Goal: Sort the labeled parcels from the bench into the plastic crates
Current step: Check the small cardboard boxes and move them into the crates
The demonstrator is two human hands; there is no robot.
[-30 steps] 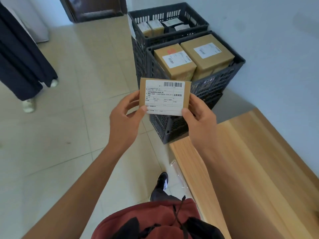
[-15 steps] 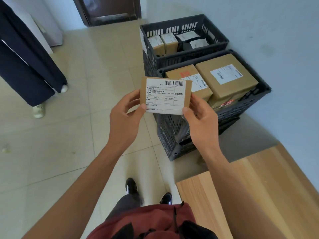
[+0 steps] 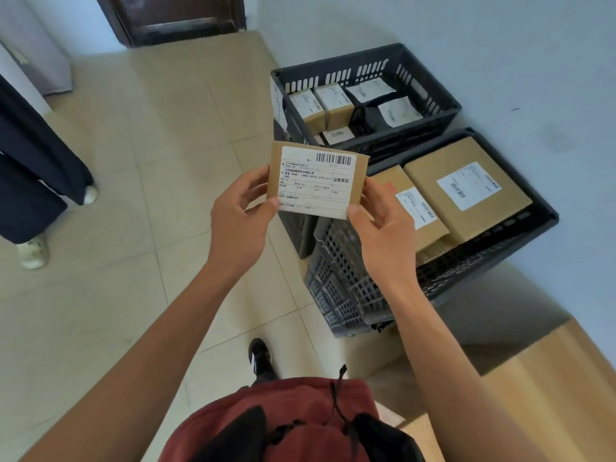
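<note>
Beige tiled floor point(image 3: 140, 135), pale blue wall point(image 3: 500, 35), dark wooden door point(image 3: 173, 15).

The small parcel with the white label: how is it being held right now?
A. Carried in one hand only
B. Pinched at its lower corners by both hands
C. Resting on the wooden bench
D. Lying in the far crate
B. The small parcel is up in the air in front of the crates, with the left hand pinching one lower corner and the right hand the other.

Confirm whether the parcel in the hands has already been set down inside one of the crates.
No, the small parcel is held in the air, pinched between the left hand and right hand, in front of the near crate.
</note>
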